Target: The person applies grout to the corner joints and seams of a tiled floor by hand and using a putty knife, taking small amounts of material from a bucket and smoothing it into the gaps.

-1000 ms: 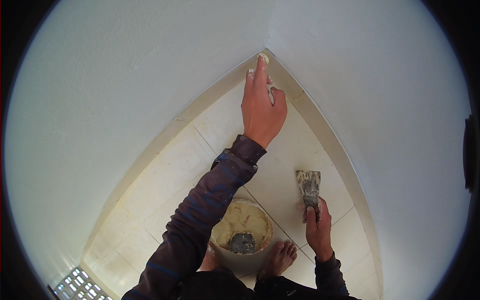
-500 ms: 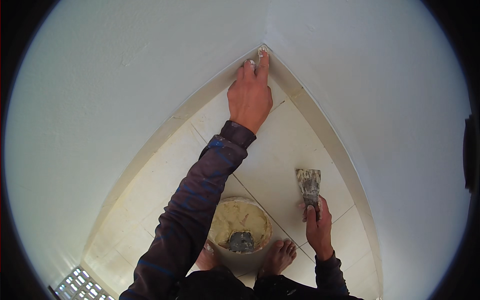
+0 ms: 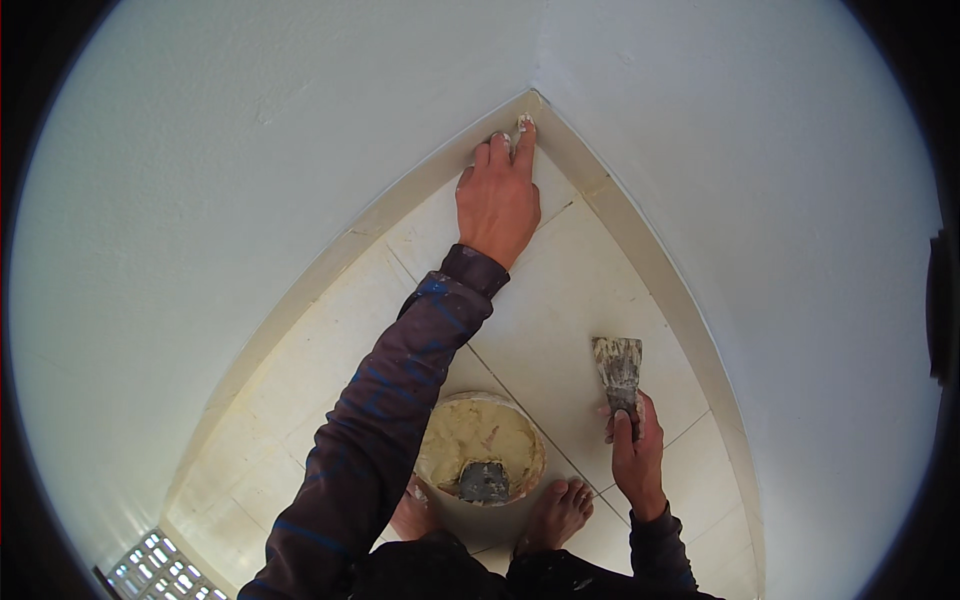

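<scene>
My left hand reaches up to the corner where two walls meet. Its index finger is stretched out, with white putty on the tip, against the beige skirting just below the corner's top edge. The other fingers are bent, and I see nothing held in them. Lower on the right, my right hand grips the handle of a putty knife, its blade up and smeared with filler. A round bucket of cream putty stands between my feet, a dark flat blade resting in it.
Pale walls rise on the left and the right, narrowing to the corner. Light floor tiles with dark joints lie below. My bare foot is beside the bucket. A slatted grey panel sits at lower left.
My left index fingertip has moved down, away from the skirting's top edge at the corner. The right hand and putty knife stay in place.
</scene>
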Available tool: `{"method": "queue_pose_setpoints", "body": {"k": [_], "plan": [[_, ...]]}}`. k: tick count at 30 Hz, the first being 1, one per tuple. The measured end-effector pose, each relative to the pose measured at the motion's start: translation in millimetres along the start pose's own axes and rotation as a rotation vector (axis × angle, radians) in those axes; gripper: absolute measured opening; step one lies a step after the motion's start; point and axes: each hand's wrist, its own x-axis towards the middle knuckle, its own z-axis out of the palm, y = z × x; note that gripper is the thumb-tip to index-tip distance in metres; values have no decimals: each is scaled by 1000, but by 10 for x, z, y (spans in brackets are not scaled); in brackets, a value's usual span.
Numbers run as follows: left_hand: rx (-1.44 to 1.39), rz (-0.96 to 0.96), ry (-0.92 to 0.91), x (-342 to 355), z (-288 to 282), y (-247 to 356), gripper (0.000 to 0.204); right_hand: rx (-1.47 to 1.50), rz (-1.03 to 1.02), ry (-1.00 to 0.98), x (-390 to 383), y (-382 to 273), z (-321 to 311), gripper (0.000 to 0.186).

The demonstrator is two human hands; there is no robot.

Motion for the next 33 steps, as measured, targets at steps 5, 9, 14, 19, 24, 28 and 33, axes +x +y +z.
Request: {"method": "queue_pose_setpoints", "body": {"k": [5,9,14,19,24,28,33], "plan": [[-97,-87,34,-192,-33,18,60,5,18,-1,14,32,-20,33],[-475,-425,-171,-140,-136,85,55,-5,13,2,88,78,-46,35],[-445,-448,-292,106,41,135,58,1,15,-1,161,112,-38,33],[-300,-389,-319,215,139,176,60,2,20,4,179,141,-54,34],[-384,-459,-311,297,110,68,58,-15,10,11,110,131,-59,33],[-483,-436,-345,165,22,118,58,-27,-19,15,27,53,-62,34],[-584,-386,-390,-78,-134,350,55,-3,-16,29,-90,-118,9,32]]}}
